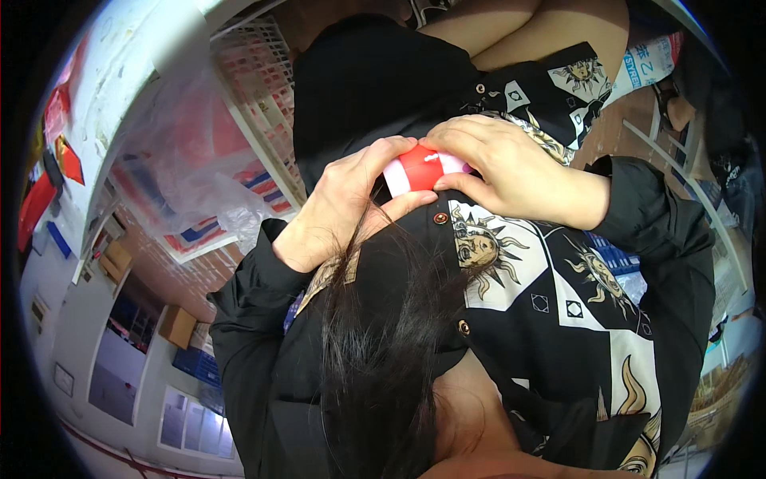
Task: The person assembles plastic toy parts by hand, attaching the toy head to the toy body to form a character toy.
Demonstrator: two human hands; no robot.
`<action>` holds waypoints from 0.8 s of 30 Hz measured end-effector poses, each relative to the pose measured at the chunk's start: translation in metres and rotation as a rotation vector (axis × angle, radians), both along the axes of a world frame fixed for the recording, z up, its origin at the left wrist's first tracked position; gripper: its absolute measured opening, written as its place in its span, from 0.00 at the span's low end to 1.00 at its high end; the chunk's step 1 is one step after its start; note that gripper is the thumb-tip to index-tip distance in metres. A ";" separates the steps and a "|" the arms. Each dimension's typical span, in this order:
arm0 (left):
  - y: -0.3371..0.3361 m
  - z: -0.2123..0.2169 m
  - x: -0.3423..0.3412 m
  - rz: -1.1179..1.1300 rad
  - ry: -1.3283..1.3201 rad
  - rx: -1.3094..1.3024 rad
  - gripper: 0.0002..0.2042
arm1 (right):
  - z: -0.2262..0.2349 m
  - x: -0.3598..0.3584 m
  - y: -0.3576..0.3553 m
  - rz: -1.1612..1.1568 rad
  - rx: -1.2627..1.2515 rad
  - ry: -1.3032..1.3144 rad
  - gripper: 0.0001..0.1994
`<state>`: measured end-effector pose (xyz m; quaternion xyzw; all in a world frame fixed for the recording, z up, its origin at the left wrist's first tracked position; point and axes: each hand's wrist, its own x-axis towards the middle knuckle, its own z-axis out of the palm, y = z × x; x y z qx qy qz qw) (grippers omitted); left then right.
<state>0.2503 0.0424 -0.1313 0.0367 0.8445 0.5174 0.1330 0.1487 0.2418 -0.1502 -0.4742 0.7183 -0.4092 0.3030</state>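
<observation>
Between both hands, in front of my chest, is a small rounded object (420,169) with a red middle band and pale pink-white ends; I cannot make out its exact kind. A small white mark shows on the red part. My left hand (343,191) grips its left end, thumb and fingers closed around it. From the other side my right hand (499,164) pinches the right end, the fingers over the far edge and the thumb along the near one. A bit of purple shows beside the right fingers. Long dark hair hangs over part of my left wrist.
A white table edge (128,96) curves along the upper left, with red packets (68,160) at its side. Clear plastic (183,152) covers red, white and blue pieces beside a white lattice crate (259,72). A cardboard box (176,326) stands further left. Metal bars (678,156) lie right.
</observation>
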 end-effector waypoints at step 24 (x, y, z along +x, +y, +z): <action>0.028 -0.027 -0.050 0.426 -0.396 0.882 0.20 | -0.023 -0.017 -0.030 -0.833 -0.619 -1.239 0.19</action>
